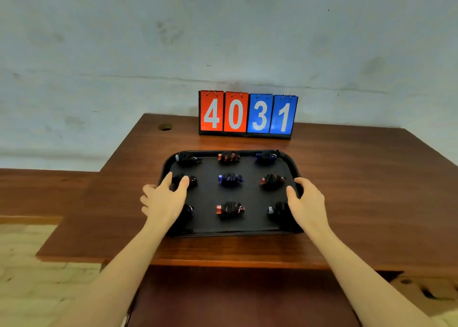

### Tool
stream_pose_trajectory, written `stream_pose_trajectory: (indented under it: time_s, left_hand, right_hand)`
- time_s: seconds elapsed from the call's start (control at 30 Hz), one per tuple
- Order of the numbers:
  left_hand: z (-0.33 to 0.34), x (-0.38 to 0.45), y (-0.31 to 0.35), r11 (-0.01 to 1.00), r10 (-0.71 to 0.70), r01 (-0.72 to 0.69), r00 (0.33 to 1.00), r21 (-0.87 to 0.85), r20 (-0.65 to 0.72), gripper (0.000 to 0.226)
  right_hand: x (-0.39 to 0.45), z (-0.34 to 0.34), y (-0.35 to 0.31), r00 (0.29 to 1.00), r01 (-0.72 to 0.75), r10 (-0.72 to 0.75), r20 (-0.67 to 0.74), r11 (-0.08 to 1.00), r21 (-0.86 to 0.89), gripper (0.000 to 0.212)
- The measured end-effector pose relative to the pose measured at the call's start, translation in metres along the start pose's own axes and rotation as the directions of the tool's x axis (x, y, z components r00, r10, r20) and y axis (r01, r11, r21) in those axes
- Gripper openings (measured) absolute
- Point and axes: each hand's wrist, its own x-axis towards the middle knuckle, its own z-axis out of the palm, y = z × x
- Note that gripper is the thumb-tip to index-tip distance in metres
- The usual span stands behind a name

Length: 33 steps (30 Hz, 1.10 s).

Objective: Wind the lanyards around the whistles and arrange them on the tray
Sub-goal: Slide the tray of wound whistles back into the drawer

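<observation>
Whistles wound in black lanyards, nine in all, lie in three rows of three on the black rectangular plastic tray, which sits on the brown wooden table. Centre of the grid: a blue whistle. Left hand grips the tray's left rim, thumb and forefinger over the inside, remaining fingers outside. Right hand grips the right rim, fingers curled over it. Behind the tray stands a red-and-blue flip scoreboard reading 4031.
</observation>
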Motion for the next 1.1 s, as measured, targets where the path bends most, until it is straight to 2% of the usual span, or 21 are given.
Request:
stream_pose_trajectory:
  time_s: [0.23,0.37,0.57,0.67,0.77,0.87,1.1]
  left_hand:
    - [-0.046,-0.028,-0.002,1.0,-0.021,0.02,0.999,0.023,0.036,0.051]
    - [-0.08,-0.047,-0.013,0.999,-0.022,0.019,0.995,0.039,0.093,0.052]
    - [-0.109,-0.075,-0.037,0.994,-0.023,0.011,0.994,0.113,0.108,0.06]
    - [-0.111,-0.085,-0.054,0.989,-0.046,0.032,0.994,0.144,0.095,0.069]
    - [-0.107,-0.1,-0.068,0.987,-0.093,0.079,0.991,0.139,0.098,0.068]
    - [-0.102,-0.111,-0.081,0.991,-0.11,0.101,0.989,0.093,0.101,0.062]
    - [-0.085,-0.155,-0.117,0.988,-0.149,0.152,0.981,-0.015,0.126,0.065]
  right_hand:
    - [-0.038,-0.016,-0.036,0.993,-0.101,0.106,0.056,0.992,-0.078,0.043]
    - [-0.078,-0.023,-0.057,0.984,-0.166,0.168,0.061,0.985,-0.041,0.044]
    - [-0.134,-0.034,-0.066,0.964,-0.255,0.252,0.08,0.966,0.033,0.046]
    - [-0.152,-0.036,-0.062,0.961,-0.27,0.266,0.078,0.962,0.039,0.046]
    - [-0.17,-0.039,-0.054,0.953,-0.296,0.291,0.084,0.954,0.052,0.047]
    - [-0.185,-0.04,-0.044,0.948,-0.309,0.304,0.089,0.95,0.049,0.048]
    - [-0.228,-0.043,-0.012,0.931,-0.361,0.358,0.078,0.932,0.034,0.047]
